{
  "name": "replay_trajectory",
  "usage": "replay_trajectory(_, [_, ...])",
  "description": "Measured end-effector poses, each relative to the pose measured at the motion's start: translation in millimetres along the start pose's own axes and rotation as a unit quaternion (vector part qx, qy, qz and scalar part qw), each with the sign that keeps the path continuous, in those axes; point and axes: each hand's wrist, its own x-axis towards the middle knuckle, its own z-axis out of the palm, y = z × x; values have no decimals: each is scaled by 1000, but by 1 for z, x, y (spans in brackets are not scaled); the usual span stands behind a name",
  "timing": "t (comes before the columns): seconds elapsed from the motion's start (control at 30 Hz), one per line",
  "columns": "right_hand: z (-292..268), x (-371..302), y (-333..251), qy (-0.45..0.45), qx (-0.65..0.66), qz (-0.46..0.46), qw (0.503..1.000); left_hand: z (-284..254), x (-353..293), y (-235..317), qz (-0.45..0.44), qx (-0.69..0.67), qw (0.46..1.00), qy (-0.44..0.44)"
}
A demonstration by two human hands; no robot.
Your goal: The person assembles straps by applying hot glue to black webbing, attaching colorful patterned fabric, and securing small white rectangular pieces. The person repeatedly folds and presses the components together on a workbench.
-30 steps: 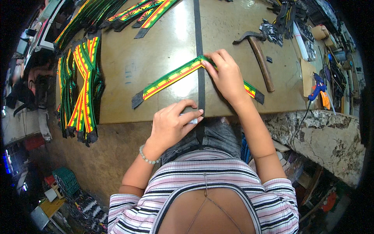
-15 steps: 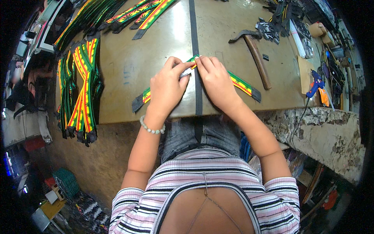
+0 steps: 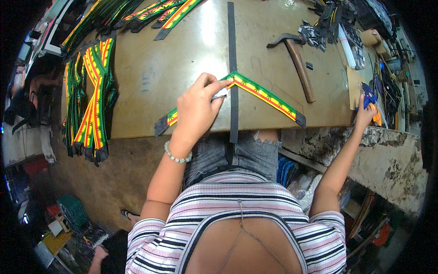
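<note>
Blue glue gun now in grasp

White glare streaks the table from its far edge toward the middle. The floor below the near edge is dim. The patterned strip looks sharp; lines bend toward the black, rounded picture rim.
</note>
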Motion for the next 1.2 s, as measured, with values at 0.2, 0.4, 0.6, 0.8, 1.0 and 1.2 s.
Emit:
replay_trajectory(0.2, [25,4,-130,-98,-9,53,994,6,-2,-5,-5,-16,999,34])
replay_trajectory(0.4, [44,-102,-310,-486,301,53,819,11,-2,-9,21,8,998,57])
replay_trajectory(0.6, [67,-132,-344,-557,185,17,809,12,-2,-10,40,4,996,77])
replay_trajectory(0.8, [78,-138,-340,-538,186,-104,816,12,-2,-11,41,6,996,76])
replay_trajectory(1.0, [75,-136,-347,-554,173,-92,809,11,-2,-9,35,9,997,72])
replay_trajectory(1.2, [57,-140,-353,-542,149,-136,816,12,-2,-9,32,15,997,71])
